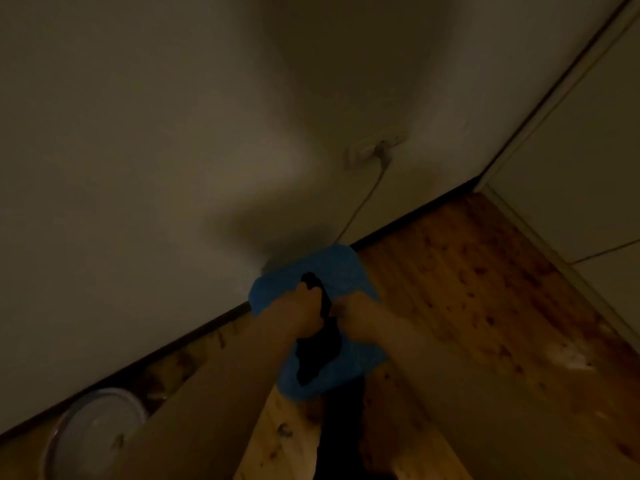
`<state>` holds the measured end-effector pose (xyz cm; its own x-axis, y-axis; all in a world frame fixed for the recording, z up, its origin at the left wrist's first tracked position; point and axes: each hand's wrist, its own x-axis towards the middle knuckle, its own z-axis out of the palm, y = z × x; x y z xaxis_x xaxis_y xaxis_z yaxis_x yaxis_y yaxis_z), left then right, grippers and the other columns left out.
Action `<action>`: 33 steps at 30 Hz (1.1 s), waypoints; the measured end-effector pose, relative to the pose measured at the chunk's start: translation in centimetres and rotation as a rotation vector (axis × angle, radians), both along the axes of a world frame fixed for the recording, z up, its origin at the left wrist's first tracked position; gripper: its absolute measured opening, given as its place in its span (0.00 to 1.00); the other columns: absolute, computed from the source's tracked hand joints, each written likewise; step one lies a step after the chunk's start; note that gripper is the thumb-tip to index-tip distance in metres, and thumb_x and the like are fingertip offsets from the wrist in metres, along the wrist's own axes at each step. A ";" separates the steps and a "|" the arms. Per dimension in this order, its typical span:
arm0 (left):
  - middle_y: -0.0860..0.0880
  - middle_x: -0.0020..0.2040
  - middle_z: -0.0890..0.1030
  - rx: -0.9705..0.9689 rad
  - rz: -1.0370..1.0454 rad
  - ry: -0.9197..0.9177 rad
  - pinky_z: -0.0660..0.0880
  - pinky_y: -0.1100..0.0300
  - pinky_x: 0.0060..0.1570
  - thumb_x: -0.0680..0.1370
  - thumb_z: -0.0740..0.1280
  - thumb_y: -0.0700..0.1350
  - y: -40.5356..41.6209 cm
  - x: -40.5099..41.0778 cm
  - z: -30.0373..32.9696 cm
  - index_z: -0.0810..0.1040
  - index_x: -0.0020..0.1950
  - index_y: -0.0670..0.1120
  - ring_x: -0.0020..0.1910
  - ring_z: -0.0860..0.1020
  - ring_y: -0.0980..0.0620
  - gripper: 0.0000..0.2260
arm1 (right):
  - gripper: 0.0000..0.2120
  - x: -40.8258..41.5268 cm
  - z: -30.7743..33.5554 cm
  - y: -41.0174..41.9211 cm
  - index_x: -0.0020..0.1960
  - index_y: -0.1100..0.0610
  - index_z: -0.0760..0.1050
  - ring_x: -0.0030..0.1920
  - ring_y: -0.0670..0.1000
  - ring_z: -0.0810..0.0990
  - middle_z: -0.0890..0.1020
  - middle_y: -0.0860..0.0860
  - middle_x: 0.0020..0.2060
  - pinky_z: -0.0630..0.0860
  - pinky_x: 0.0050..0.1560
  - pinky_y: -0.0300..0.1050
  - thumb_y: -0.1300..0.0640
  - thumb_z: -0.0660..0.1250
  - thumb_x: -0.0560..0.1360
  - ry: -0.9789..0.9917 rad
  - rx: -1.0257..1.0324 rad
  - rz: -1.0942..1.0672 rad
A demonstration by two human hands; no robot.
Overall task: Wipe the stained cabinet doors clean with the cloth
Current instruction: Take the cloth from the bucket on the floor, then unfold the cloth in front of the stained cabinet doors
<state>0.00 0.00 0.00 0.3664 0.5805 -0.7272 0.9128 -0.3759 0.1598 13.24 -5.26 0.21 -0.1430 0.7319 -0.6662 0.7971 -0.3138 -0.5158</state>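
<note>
**Both hands gripped blue cloth low against pale panel, dim light**

Lower left of frame: a round pale lid or bowl [93,431] sat on the wooden floor [467,306] near the base of the panel, well apart from the hands; probably cleaning gear, cannot tell which. Centre, lower: left hand [299,311] had its fingers curled closed on the blue cloth [332,268], bunching its left part. Just right of it, right hand [353,317] was likewise clenched on the cloth. A dark fold or shadow ran between the two hands. Two-handed grip likely meant folding or wringing before a wipe, judged only. The cloth hung at the foot of the pale surface [138,150], presumably the cabinet door; contact unclear, stains not visible in the gloom. Upper right of centre: a socket [374,148] with a cord [360,206] running down toward the cloth.
</note>
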 end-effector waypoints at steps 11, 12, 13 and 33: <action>0.39 0.61 0.77 -0.100 0.254 -0.220 0.74 0.52 0.56 0.79 0.63 0.48 2.0 -1.7 -7.0 0.62 0.69 0.40 0.57 0.77 0.42 0.22 | 0.18 -3.6 -6.9 2.1 0.67 0.58 0.63 0.59 0.57 0.77 0.76 0.58 0.59 0.71 0.52 0.41 0.63 0.60 0.78 0.078 0.013 -0.327; 0.41 0.58 0.78 -0.130 0.224 -0.266 0.75 0.54 0.54 0.77 0.64 0.48 3.4 -1.6 -6.1 0.65 0.67 0.40 0.55 0.78 0.43 0.21 | 0.18 -3.7 -6.1 3.2 0.67 0.58 0.63 0.58 0.57 0.77 0.76 0.57 0.59 0.71 0.51 0.41 0.62 0.60 0.78 0.096 0.031 -0.376; 0.42 0.54 0.79 -0.172 0.236 -0.329 0.75 0.56 0.52 0.76 0.64 0.48 4.6 -1.8 -5.1 0.71 0.61 0.41 0.51 0.79 0.46 0.17 | 0.18 -3.7 -5.4 4.0 0.66 0.58 0.64 0.56 0.56 0.78 0.77 0.57 0.58 0.73 0.52 0.40 0.61 0.62 0.77 0.109 0.058 -0.419; 0.55 0.54 0.77 0.147 -0.106 -1.271 0.80 0.64 0.44 0.74 0.65 0.50 21.5 29.4 48.6 0.67 0.65 0.58 0.46 0.80 0.61 0.20 | 0.11 26.1 53.3 16.4 0.50 0.59 0.75 0.39 0.47 0.79 0.80 0.51 0.42 0.74 0.36 0.39 0.51 0.67 0.75 -0.097 0.795 -0.926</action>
